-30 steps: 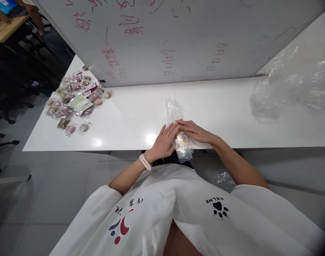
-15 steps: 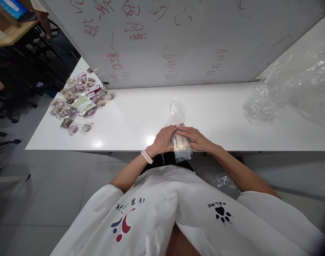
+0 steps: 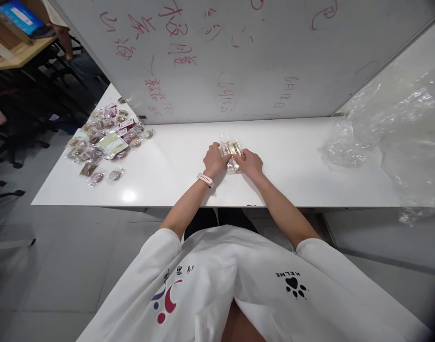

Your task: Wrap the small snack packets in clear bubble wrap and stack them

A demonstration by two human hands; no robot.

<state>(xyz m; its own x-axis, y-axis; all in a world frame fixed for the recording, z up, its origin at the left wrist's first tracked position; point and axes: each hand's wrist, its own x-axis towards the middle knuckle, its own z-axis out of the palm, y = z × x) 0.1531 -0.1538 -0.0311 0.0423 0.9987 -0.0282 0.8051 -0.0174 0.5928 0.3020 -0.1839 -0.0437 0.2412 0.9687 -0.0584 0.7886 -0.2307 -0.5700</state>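
A clear plastic packet (image 3: 231, 146) with pale gold contents lies on the white table in front of me; its exact contents are too small to make out. My left hand (image 3: 215, 159), with a pale wristband above it, grips the packet's left side, fingers curled. From the right, my right hand (image 3: 250, 164) holds the other side, its thumb pressed down on the plastic. Both thumbs nearly meet over the packet's middle, and the hands hide parts of its edges.
A pile of small wrapped packets (image 3: 92, 137) with a green-labelled pouch (image 3: 112, 145) covers the table's left end. Crumpled clear plastic sheeting (image 3: 349, 142) spreads over the right end and hangs past the front edge. A whiteboard (image 3: 253, 57) stands along the back. Another person's arm (image 3: 64, 40) shows at upper left.
Both hands have moved forward with the packet, from the table's front edge to further in on the tabletop. The plastic now looks shorter, and the fingers have curled around its sides.
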